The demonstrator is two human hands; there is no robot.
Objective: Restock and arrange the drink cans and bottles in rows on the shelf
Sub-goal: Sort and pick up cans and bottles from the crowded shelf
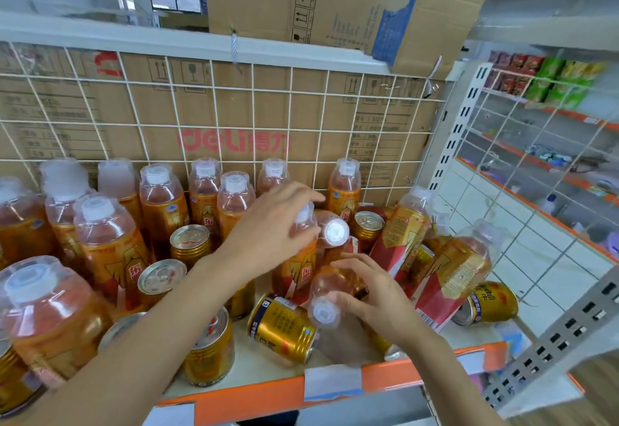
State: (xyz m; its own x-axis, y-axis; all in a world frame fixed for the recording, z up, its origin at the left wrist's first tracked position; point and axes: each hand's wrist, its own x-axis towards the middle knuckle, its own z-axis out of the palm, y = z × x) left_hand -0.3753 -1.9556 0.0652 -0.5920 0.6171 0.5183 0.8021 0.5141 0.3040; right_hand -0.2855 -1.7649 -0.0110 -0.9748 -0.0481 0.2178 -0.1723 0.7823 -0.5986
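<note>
Left hand [274, 224]: fingers [306, 233] curled round the neck of a standing bottle [294, 271] at mid-shelf, thumb across its cap end. Right hand [378, 305]: fingers [355, 269] spread and curved over a tipped bottle [321, 311], which lies cap towards me near the front edge of the shelf [268, 392]. Upright bottles [107, 241] and cans [191, 241] stand crowded at left. At right, leaning bottles [402, 234]; a gold can [281, 328] lies on its side just beside the tipped bottle
</note>
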